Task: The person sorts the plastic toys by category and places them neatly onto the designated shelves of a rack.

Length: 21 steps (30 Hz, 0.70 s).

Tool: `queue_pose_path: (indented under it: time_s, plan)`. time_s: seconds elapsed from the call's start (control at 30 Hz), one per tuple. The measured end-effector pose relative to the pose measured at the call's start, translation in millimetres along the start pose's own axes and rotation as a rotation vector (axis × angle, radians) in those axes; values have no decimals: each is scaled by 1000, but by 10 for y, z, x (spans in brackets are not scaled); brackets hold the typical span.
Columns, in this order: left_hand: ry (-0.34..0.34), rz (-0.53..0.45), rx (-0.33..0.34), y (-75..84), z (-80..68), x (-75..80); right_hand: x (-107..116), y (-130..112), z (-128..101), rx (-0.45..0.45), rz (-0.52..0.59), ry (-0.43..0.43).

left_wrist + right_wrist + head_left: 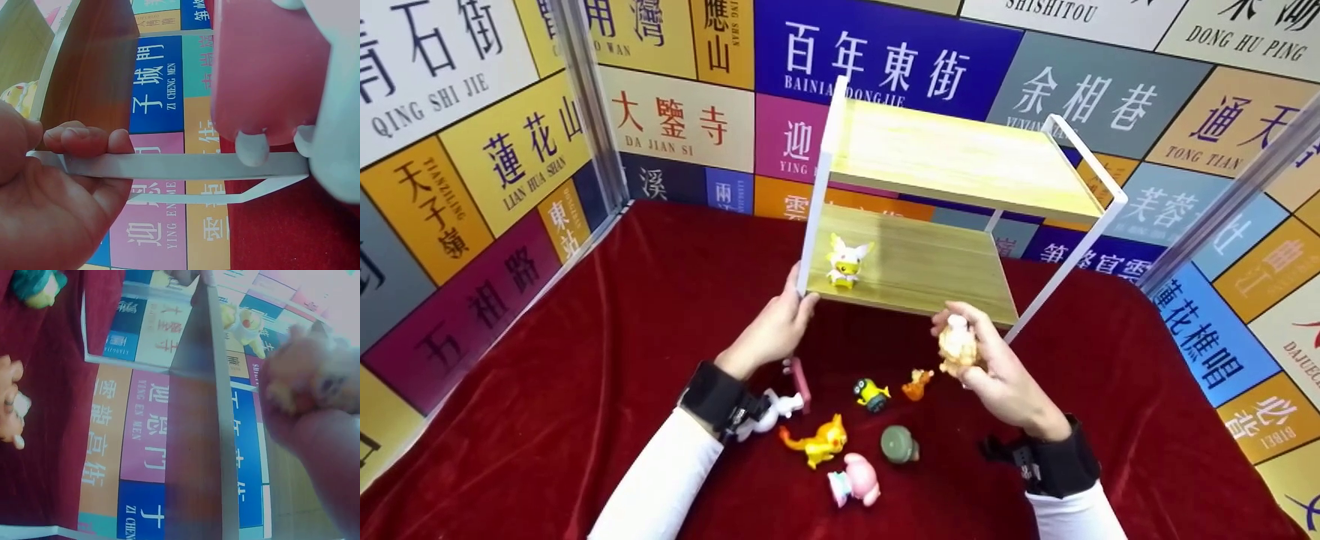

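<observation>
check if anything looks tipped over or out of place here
Yes: several toys lie toppled on the red cloth, such as the orange figure and the pink one. The shelf's white-eared figure stands upright.

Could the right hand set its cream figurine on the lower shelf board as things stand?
Probably yes. The right hand holds the cream figurine just at the lower shelf board's open front edge; only the white-and-yellow figurine stands there, far left.

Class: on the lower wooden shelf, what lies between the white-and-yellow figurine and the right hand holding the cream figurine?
Bare shelf board only, in the head view, between white-and-yellow figurine and right hand.
</observation>
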<state>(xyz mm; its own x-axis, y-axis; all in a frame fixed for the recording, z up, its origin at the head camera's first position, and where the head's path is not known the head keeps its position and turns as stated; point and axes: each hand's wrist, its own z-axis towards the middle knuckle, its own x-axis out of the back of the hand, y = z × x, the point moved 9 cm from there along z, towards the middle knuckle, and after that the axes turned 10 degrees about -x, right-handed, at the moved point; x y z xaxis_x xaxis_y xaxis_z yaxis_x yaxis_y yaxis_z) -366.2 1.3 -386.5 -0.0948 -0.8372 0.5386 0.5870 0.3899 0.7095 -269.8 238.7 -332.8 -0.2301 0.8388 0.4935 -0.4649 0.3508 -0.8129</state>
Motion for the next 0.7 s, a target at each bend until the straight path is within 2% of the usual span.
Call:
queue_pose_path:
  time_s: [0.1, 0.2, 0.27, 0.37, 0.5, 0.7]
  plan:
    - [-1, -4, 5, -4, -2, -4, 6, -14, 0, 26, 61, -17]
    - [1, -7, 3, -2, 1, -4, 29, -37, -2, 68, 115, 1]
    - [2, -9, 2, 0, 1, -3, 54, -56, -4, 98, 109, 39]
    - [-1, -14, 4, 1, 3, -5, 87, -98, -13, 128, 42, 110]
    - [-2, -12, 2, 8, 3, -7, 127, -158, -27, 142, -10, 200]
    - [10, -4, -4, 16, 0, 4, 219, -175, -40, 120, 66, 308]
